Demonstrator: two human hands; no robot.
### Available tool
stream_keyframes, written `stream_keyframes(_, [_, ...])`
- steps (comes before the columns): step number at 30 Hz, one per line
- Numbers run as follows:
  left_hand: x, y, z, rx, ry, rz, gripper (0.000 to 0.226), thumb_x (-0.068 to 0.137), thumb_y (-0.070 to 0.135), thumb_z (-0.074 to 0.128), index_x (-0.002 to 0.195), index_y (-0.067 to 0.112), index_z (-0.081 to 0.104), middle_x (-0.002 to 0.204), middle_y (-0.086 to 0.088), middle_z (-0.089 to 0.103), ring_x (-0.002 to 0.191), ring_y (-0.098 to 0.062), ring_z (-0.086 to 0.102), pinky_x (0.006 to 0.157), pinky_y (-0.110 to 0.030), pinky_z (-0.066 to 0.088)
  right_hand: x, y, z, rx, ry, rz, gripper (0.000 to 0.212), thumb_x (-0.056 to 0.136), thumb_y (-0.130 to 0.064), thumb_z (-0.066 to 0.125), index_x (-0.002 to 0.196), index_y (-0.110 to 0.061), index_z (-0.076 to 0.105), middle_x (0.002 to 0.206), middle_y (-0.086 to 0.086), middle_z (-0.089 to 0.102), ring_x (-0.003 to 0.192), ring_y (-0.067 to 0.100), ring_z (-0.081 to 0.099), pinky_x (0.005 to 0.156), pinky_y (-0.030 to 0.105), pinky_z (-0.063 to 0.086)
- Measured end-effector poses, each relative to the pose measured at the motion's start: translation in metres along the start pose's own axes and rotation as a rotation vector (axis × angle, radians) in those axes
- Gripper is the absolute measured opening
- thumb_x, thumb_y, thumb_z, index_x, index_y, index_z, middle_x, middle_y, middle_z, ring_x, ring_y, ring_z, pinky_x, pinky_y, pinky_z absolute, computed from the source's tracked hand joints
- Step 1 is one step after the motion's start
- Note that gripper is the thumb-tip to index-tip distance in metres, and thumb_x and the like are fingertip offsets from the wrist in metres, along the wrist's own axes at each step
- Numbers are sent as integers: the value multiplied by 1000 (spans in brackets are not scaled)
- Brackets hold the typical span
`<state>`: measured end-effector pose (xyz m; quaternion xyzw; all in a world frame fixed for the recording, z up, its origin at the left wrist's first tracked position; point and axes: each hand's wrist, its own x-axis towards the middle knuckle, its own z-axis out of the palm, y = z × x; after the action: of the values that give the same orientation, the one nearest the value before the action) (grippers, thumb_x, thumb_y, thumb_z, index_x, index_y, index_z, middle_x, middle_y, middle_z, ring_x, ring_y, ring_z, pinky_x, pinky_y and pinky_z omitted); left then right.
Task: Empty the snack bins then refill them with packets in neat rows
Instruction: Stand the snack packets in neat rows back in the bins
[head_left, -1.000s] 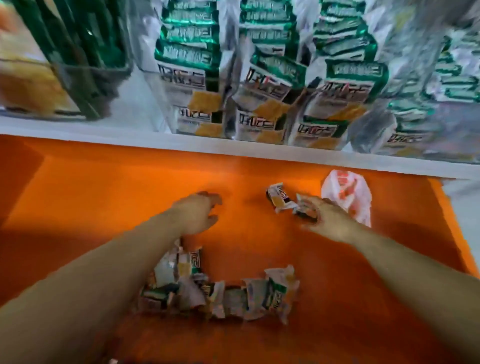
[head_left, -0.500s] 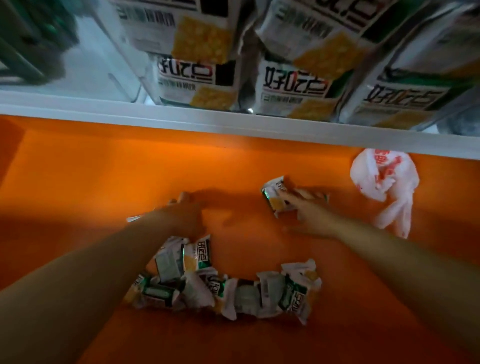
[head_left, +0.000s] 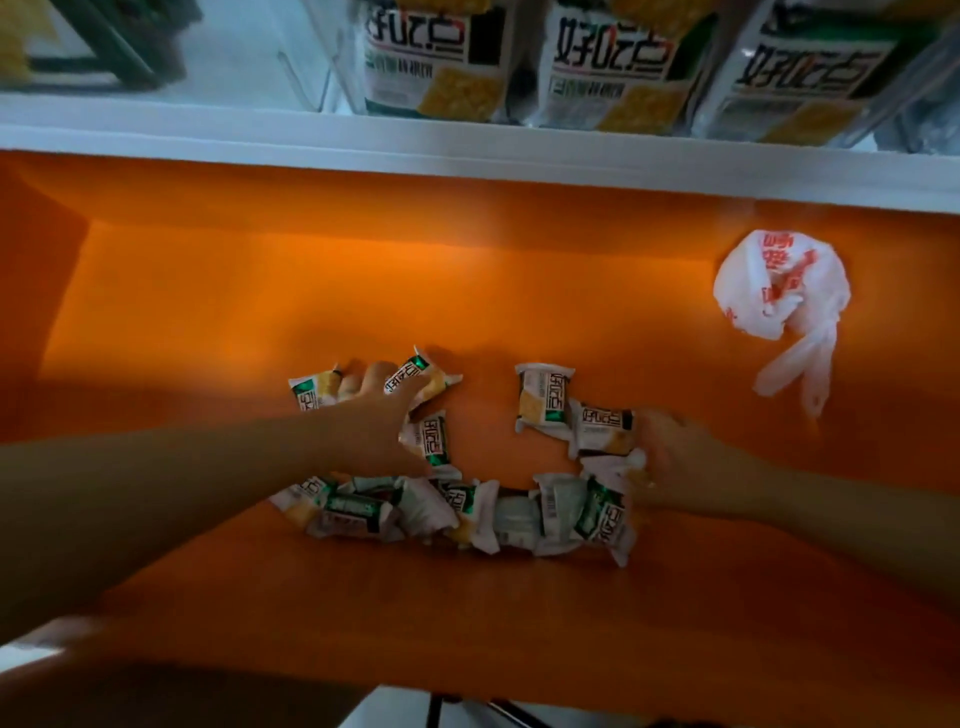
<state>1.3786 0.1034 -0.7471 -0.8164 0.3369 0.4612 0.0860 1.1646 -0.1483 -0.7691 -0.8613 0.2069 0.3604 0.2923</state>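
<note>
Nearest me both forearms reach into the orange bin (head_left: 208, 312), and I use the packet row (head_left: 467, 512) as my landmark: it lies on the bin floor, small green-and-white snack packets packed side by side, some tilted and overlapping. Left hand (head_left: 374, 410) sits just beyond the row's left end, knuckles up and fingers curled, grasping the left packets (head_left: 421, 382), one poking out on each side of the fingers. A third packet (head_left: 434, 439) lies between that hand and the row, touching the row's top edge. Right hand (head_left: 680, 457) is at the row's right end, against the end packets; it is blurred and its fingers are hidden, so I cannot tell whether it grasps anything. Just beyond the row's right end lie two flat packets (head_left: 543, 397), label up and touching each other. Well beyond the row and off to the right, a crumpled white plastic bag (head_left: 779, 291) with red print lies on the bin floor. Farther beyond the row is the white shelf edge (head_left: 467, 150), and above that stand big snack packs (head_left: 431, 57) with the same branding, side by side.
</note>
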Motion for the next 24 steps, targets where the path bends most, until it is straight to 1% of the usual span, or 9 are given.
stream_keyframes(1, [-5,-5,8,-24,-48,-39,111,75,58,71,149,38,-9,156,-7,-10,141,-42,17,106,-53,36,3,14,11,65,-29,50,112,49,-75,68,143,-40,19,140,-1,41,124,24,46,84,33,50])
stream_keyframes(3, [-11,-11,24,-7,-118,-66,121,71,60,72,148,37,-18,157,-10,-10,140,-42,21,107,-52,36,8,21,27,181,-98,92,138,38,-78,75,148,-42,1,148,-4,35,136,29,33,104,46,38])
stream_keyframes(5, [-10,-10,36,-16,-163,-78,124,71,60,73,147,35,-21,158,-11,-12,142,-41,20,108,-49,36,4,5,36,295,-156,157,146,42,-61,87,149,-37,-12,153,-2,26,142,31,20,114,48,24])
stream_keyframes(9, [4,-4,50,-102,-93,-43,118,75,47,76,149,34,-15,155,-13,0,132,-36,36,94,-36,44,10,-22,43,373,-110,257,129,70,-29,83,148,-25,-20,156,14,4,138,35,27,104,38,35])
stream_keyframes(14, [10,1,49,-162,59,39,106,75,43,77,150,35,3,149,-10,14,125,-37,43,93,-40,48,32,-39,24,537,82,1,119,74,-15,79,151,-27,-11,152,7,28,122,18,47,96,33,44])
stream_keyframes(16, [14,7,45,-204,99,74,101,75,43,77,149,35,10,149,-8,14,127,-36,41,96,-43,46,34,-47,7,547,111,-94,114,78,-14,76,151,-28,-9,155,1,23,118,10,46,91,29,48])
stream_keyframes(18, [18,15,39,-300,132,116,96,76,43,77,149,35,15,150,-5,15,133,-33,34,104,-44,41,35,-51,-7,442,140,-150,112,81,-22,75,150,-34,-12,159,0,12,128,20,45,91,34,49])
stream_keyframes(21, [20,22,31,-360,204,215,88,78,48,72,148,33,21,150,1,18,136,-23,30,106,-33,38,32,-47,-24,419,109,-189,113,82,-23,74,146,-44,-16,154,3,31,115,31,58,89,46,52])
stream_keyframes(24, [26,23,26,-398,270,233,86,77,43,75,147,31,25,149,4,20,134,-18,33,99,-23,39,29,-34,-36,469,58,-172,112,81,-15,74,146,-44,-12,155,-1,27,103,14,62,80,31,56])
